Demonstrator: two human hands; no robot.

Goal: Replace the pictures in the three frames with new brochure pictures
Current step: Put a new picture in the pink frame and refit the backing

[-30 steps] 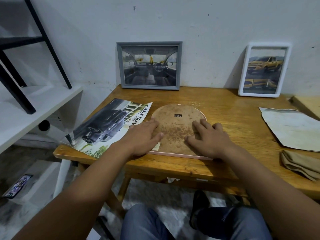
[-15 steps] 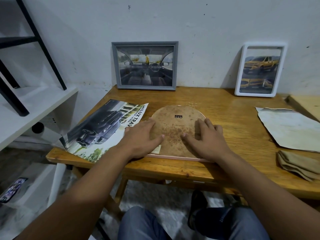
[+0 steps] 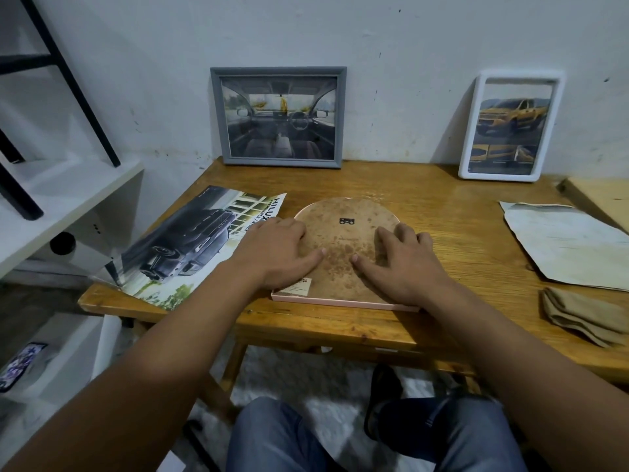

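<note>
Face down near the front edge of the tabletop (image 3: 442,212): arched pink frame (image 3: 343,240), stained brown backing up. Pressed flat on it, fingers spread, gripping nothing: left hand (image 3: 275,253), right hand (image 3: 405,264). Just left, possibly tucked under its edge: car brochure (image 3: 190,247).

Arched pink frame (image 3: 343,264) lies face-down on the table; two frames (image 3: 277,116) lean against the wall.

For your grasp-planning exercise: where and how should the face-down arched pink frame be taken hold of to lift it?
Grip the arched pink frame by its straight bottom rim nearest the person, coming from the table's front edge. It lies flat, so only that raised pink lip probably offers purchase.
</note>
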